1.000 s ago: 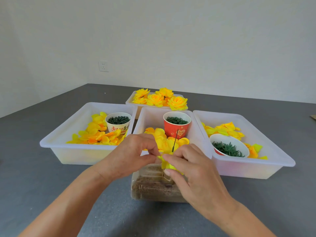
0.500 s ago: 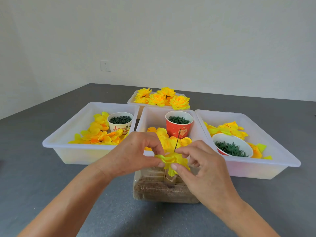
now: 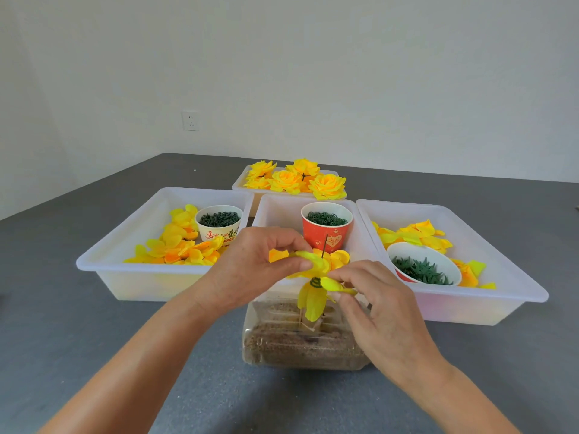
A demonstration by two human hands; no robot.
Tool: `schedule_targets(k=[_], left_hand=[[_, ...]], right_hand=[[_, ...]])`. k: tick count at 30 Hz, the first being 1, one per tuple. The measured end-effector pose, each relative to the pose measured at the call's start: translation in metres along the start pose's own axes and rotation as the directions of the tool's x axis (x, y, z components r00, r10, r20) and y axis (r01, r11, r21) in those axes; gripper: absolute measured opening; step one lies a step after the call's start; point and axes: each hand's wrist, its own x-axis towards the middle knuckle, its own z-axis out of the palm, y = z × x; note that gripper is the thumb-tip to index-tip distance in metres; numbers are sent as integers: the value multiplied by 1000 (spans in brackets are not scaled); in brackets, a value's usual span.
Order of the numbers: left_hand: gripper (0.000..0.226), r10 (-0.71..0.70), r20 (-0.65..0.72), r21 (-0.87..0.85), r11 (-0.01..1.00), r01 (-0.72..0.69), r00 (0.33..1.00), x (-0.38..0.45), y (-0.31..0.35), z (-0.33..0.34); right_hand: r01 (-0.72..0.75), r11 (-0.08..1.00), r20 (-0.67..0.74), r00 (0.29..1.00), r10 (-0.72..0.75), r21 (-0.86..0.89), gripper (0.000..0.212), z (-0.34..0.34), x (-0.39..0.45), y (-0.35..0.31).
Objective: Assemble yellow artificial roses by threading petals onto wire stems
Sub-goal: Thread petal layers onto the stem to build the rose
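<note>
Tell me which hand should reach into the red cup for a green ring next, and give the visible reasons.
Right hand, probably. It pinches only a lower petal, while the left hand grips the petal layer threaded on the wire stem. The red cup stands just behind both.

Both forearms are bare to the frame's edge, with no sleeve showing; the left hand (image 3: pixel 250 270) and right hand (image 3: pixel 379 311) wear nothing, fingernails short and unpainted

Grey table (image 3: pixel 94 355) — four white trays (image 3: pixel 131 277) and a grit-filled clear container (image 3: pixel 300 349) on it
</note>
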Motion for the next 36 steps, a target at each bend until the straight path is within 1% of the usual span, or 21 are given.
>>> schedule_targets(k=[3,5,7,8,10,12,13,15,17,19,22,24,26,29,33,36], left_hand=[[22,-6,-89,-3,1000,6,996,0,-1,5],[26,-50,-172,-25,999,46,984,-3,-5,8],[32,-76,-232,-40,997,69,970,-10,-10,12],[34,-65,-265,-28,998,60,962,-14,-12,15],[31,7,-376,70,997,21,927,-24,-14,23],[30,119,-493,211,977,-15,862,-34,-17,34],[32,156,-523,255,967,-21,838,-38,-18,41],[28,155,-543,281,960,5,826,-42,-20,56],[19,77,-563,256,963,85,823,-39,-19,66],[18,19,-581,216,967,132,813,-34,-18,72],[20,-15,-586,177,973,147,810,-29,-14,75],[14,-23,-591,159,977,145,806,-28,-12,77],[9,-64,-587,116,980,162,807,-27,-10,79],[1,-88,-555,115,977,181,827,-26,-8,78],[14,-119,-538,124,968,218,834,-22,-5,76],[16,-131,-540,110,968,224,831,-21,-3,76]], right_hand=[[-33,999,-17,999,33,42,17,1,4,1],[-86,992,-11,996,87,96,10,2,7,2],[-123,986,-7,992,125,116,12,5,9,3],[-133,984,-9,991,135,116,13,7,11,3],[-149,981,-21,988,153,120,13,10,13,4],[-157,978,-37,986,164,140,15,12,15,4],[-159,976,-43,985,167,148,16,13,15,4],[-160,974,-48,984,169,158,17,13,16,4],[-152,974,-40,986,160,167,16,13,16,4],[-132,979,-19,990,136,155,17,12,17,3],[-86,991,-4,996,86,99,18,10,20,3],[-51,996,3,999,51,75,18,8,20,4],[-5,999,7,1000,5,47,16,8,20,4],[59,998,-13,998,-59,5,12,7,19,4],[115,991,-59,991,-119,-73,17,9,18,4],[150,983,-117,980,-162,-107,14,12,18,4]])
